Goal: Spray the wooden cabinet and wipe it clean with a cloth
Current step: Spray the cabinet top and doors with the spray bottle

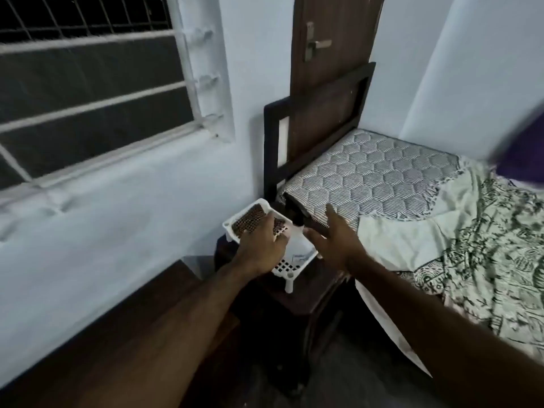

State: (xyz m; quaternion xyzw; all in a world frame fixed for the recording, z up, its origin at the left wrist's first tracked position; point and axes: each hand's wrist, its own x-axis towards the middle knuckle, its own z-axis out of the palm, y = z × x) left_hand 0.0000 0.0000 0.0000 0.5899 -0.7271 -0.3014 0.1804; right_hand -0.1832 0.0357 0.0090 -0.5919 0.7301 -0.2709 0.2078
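Dim blurry bedroom, dark cabinet [294,293] mostly hidden under white tray [290,267], left hand [259,248] gripping tray, right hand [335,242] spread wide

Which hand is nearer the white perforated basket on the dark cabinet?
Left. The left hand lies on the white basket, its fingers spread over the top. The right hand hovers open beside it, toward the mattress.

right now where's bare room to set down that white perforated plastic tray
Bare room: the grey hexagon-quilted mattress between the dark wooden headboard and the rumpled green-patterned sheet. Crowded: the dark wooden cabinet top, where the white perforated plastic tray sits under the left hand, with the right hand open beside it.
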